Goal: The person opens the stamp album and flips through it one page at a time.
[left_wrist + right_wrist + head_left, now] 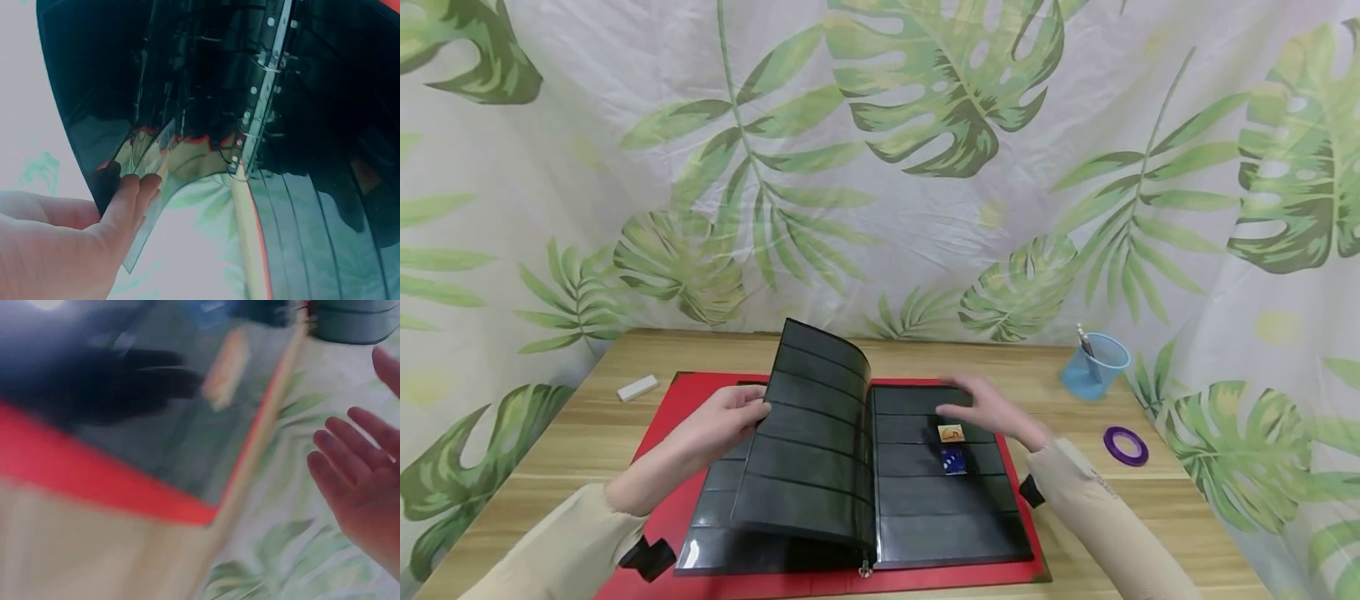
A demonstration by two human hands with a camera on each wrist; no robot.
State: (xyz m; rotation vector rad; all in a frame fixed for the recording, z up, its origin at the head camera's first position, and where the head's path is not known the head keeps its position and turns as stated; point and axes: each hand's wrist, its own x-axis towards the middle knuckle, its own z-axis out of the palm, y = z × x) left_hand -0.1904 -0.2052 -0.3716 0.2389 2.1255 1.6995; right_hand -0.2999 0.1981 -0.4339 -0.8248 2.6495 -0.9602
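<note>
A red album point(658, 492) with black pocket pages lies spread on the table. My left hand point(730, 417) pinches the outer edge of a raised black page point(808, 433), which curves up from the ring spine; the left wrist view shows the thumb and fingers point(128, 194) at that edge. Over the upper part of the right page point(940, 529) hovers my right hand point(992, 408), fingers apart and holding nothing. Just below it, an orange-and-cream stamp point(951, 433) sits above a blue one point(953, 461) in the page's strips.
A blue mesh cup point(1084, 379) with pens stands at the back right, and a purple tape roll point(1125, 447) lies in front of it. On the left is a white block point(637, 387). A leaf-patterned cloth point(910, 250) hangs behind the table.
</note>
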